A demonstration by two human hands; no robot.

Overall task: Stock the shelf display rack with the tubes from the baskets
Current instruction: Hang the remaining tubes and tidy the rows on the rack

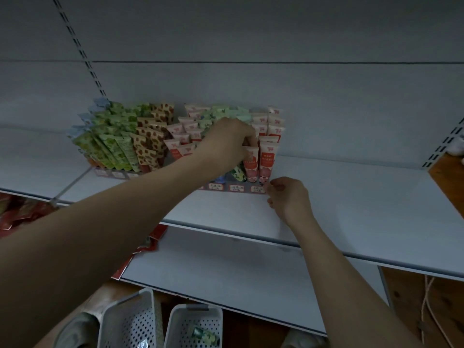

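Tubes sit upright in two tiered display racks on the white shelf (339,197). Right rack (236,188) at centre of view; its front label strip is partly blocked by the left forearm, and the print on the labels is too small to read. Left rack (118,173) at approx 10 o'clock, packed w/ green (113,149) and brown-spotted tubes (148,149).

Left hand (227,144) reaches into the right rack, fingers curled round the top of a pink tube (252,164) in the front row; fingertips hidden behind the hand, so exact grip unclear. Second pink tube (266,162) stands just beside it at 3 o'clock. Green tubes behind the hand mostly covered.

Right hand (288,197) at the rack's front right corner, fingers curled; can't tell if it pinches the rack edge or only touches it.

Two white perforated baskets (125,320) (193,322) at 6 o'clock, cut off by the bottom edge; right one has a green tube (204,335), blurry. Red packets (15,212) at 9 o'clock, partly hidden by the arm.
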